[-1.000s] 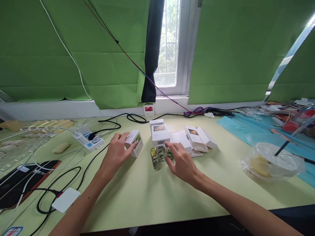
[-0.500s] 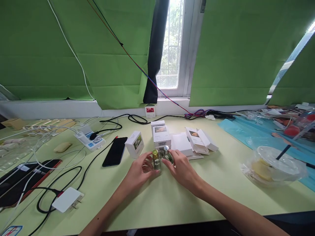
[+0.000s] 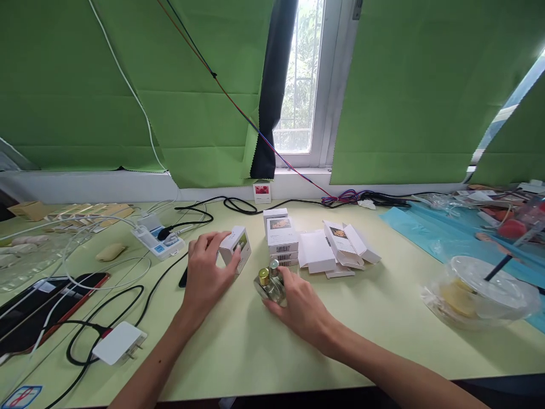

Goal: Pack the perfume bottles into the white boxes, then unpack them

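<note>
My left hand [image 3: 208, 271] has its fingers and thumb around a small white box [image 3: 242, 250] with a green picture, which stands on the table. My right hand [image 3: 301, 307] is closed around two small clear glass bottles [image 3: 272, 292], held side by side. One bottle has a gold cap [image 3: 264, 276], the other a silver cap [image 3: 274, 264]. Behind the bottles is a stack of white boxes [image 3: 281, 234] with a flower picture on top. Opened, flattened white cartons [image 3: 317, 250] lie to the right of the stack.
A dark phone [image 3: 183, 279] lies partly behind my left hand. Further left are a power strip [image 3: 158, 238], a white charger [image 3: 119, 343] and tangled cables. A lidded plastic cup [image 3: 489, 289] in a bag stands at right, by blue plastic sheeting [image 3: 419, 227]. One small box [image 3: 262, 193] stands against the wall.
My left hand has let go of the gold-capped bottle and moved left to the white box. My right hand has moved slightly left and now holds both bottles together.
</note>
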A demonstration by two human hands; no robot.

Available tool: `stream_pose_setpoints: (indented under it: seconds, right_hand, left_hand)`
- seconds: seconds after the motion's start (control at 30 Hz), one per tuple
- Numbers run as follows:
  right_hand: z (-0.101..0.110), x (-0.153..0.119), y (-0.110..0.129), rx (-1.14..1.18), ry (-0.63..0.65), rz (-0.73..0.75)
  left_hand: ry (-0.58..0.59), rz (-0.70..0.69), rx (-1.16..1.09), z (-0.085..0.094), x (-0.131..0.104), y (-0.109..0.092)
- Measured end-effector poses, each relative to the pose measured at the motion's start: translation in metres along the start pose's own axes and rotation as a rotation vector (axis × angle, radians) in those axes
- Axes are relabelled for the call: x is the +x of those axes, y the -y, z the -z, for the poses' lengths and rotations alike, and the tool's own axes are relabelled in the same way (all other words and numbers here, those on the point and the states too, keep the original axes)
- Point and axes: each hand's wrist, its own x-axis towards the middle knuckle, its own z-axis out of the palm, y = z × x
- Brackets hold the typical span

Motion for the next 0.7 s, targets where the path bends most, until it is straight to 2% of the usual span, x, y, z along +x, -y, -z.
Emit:
stream_pose_setpoints:
  seconds: [0.1, 0.17, 0.27, 0.47, 0.57, 0.7]
  right_hand:
    - [-0.009, 0.006, 0.015, -0.065, 0.025, 0.007]
    - [-0.016, 0.013, 0.024, -0.120, 0.025, 0.012]
    - [-0.027, 0.026, 0.032, -0.208, 0.015, 0.018]
    - [-0.045, 0.058, 0.041, -0.275, -0.022, 0.010]
    - [-0.053, 0.075, 0.044, -0.283, -0.051, 0.017]
    - [-0.061, 0.096, 0.047, -0.326, -0.101, -0.044]
  left_hand:
    - [0.182, 0.009, 0.031, -0.008, 0.016, 0.014]
    - [0.257, 0.051, 0.032, -0.011, 0.019, 0.021]
    - [0.240, 0.116, 0.106, -0.004, 0.014, 0.025]
    - [0.158, 0.156, 0.261, 0.031, -0.022, 0.027]
    - [0.123, 0.144, 0.251, 0.042, -0.039, 0.028]
    - [0.148, 0.131, 0.198, 0.048, -0.048, 0.028]
